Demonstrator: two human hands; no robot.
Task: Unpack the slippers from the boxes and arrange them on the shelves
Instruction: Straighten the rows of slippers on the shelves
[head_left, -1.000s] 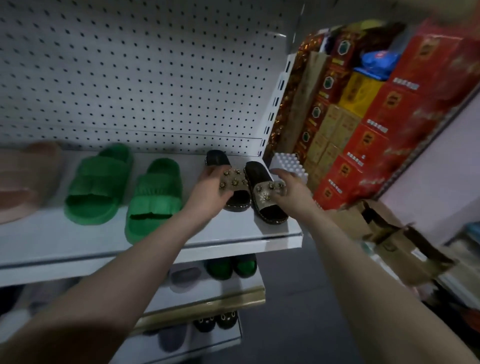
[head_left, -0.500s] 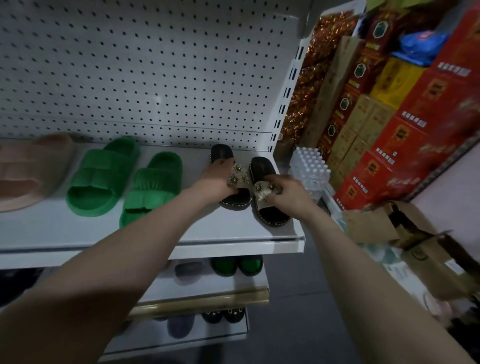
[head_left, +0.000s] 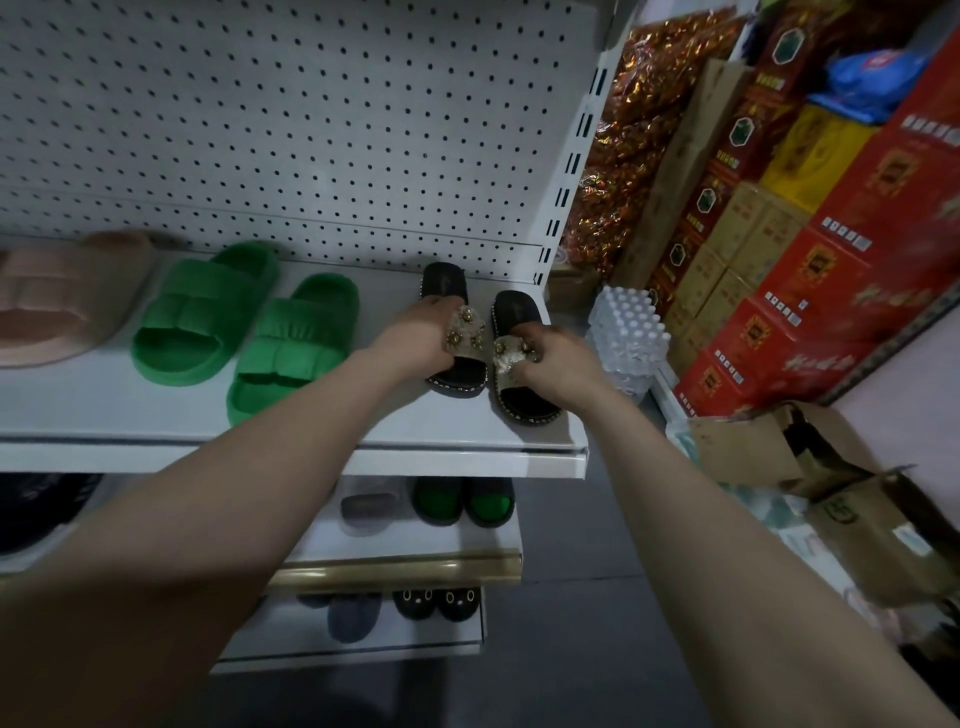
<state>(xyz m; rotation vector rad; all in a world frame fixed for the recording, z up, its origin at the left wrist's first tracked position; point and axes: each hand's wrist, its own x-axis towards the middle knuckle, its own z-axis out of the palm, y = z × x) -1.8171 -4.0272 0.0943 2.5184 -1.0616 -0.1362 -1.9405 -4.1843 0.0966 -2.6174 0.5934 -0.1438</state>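
two black slippers (head_left: 444, 283) on shelf (head_left: 457, 439); left hand (head_left: 422, 340) grips left strap (head_left: 466, 332), right hand (head_left: 558, 366) grips right strap (head_left: 506, 358).

My left hand (head_left: 421, 340) is bare, and so is my right hand (head_left: 558, 366). Just behind my fingers (head_left: 439, 307) my wrists (head_left: 382, 358) are bare too. My left arm (head_left: 234, 519) and my right arm (head_left: 701, 519) look thin near the fingers and get wide far behind them.
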